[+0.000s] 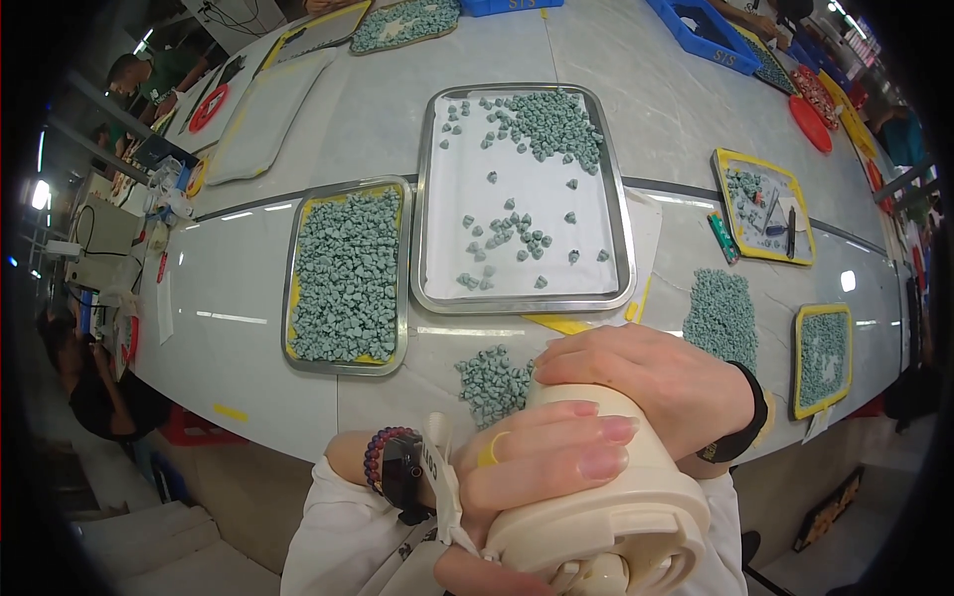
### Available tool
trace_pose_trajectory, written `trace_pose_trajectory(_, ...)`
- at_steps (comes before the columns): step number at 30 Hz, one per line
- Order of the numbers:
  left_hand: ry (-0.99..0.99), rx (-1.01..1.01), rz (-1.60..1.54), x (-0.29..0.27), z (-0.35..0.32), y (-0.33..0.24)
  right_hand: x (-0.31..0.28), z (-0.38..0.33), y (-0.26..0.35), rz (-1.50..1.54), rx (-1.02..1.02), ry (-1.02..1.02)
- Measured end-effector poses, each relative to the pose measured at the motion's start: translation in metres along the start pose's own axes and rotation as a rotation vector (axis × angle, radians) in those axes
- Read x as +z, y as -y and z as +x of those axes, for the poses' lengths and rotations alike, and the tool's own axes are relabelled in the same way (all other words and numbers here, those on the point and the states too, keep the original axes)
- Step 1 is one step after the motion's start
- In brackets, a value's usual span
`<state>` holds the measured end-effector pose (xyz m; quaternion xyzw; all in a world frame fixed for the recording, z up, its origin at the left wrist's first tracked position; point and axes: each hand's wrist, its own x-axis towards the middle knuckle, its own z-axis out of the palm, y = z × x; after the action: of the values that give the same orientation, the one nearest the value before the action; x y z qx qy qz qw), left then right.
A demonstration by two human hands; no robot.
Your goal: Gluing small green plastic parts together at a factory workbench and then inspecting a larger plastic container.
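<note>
Got both hands on this cream plastic jug, down past the near edge of the tabletop. My left hand is curled tight round its side, my right hand clamped over its far end. A little heap of grey-green pieces sits just beyond, with the steel tray behind it.

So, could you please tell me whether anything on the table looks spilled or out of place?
Yes: two heaps of small green pieces lie loose on the bare table rather than in a tray, one just ahead of the cream container both hands hold, another to its right. In the middle tray the pieces are scattered unevenly.
</note>
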<state>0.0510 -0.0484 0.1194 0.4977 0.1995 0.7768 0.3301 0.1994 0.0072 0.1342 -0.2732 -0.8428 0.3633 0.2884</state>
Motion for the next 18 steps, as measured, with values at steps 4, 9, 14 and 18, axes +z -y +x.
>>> trace_pose_trajectory(4,0.134,0.128,-0.047,-0.011,0.003,0.011,0.001,0.0,0.001,0.003,0.006,0.006)
trace_pose_trajectory(9,0.175,-0.004,-0.079,-0.008,0.012,0.001,0.0,0.0,0.002,-0.001,0.002,-0.004)
trace_pose_trajectory(14,0.098,0.284,-0.103,-0.004,0.007,0.019,-0.001,0.002,0.003,0.0,0.002,-0.001)
trace_pose_trajectory(18,0.14,0.266,-0.092,-0.007,0.009,0.016,-0.001,0.0,0.004,0.0,0.009,-0.008)
